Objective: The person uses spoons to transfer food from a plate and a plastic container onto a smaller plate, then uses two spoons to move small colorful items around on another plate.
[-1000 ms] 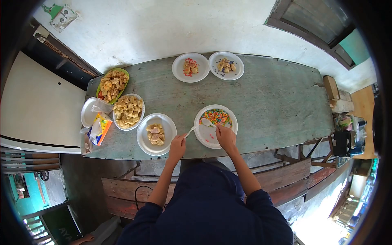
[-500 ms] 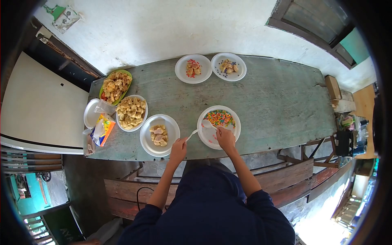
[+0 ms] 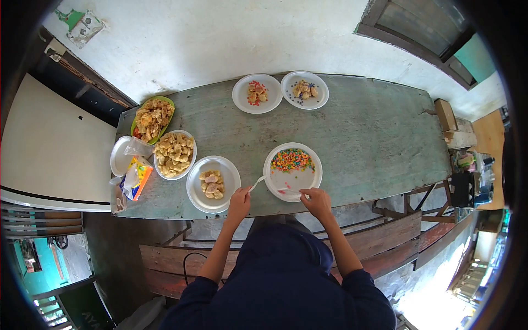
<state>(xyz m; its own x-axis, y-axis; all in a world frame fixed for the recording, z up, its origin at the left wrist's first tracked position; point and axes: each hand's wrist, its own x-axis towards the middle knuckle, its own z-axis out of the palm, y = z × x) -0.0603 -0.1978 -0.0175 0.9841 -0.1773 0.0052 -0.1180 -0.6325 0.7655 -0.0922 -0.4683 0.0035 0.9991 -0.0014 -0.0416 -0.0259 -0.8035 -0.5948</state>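
A white plate in front of me holds a pile of small multicoloured candies on its far half. My right hand rests at the plate's near rim and holds a white plastic spoon lying across the bare part of the plate. My left hand holds a white plastic fork whose tip touches the plate's left rim. To the left stands a white plate with a few pale dumpling pieces.
The long grey-green table also carries two small white plates with food at the far edge. A green dish, a full white bowl, a packet and a lid stand at the left. A wooden bench sits below.
My right hand has drawn the spoon back from the candy pile to the plate's near rim. My left hand has stayed by the left rim.
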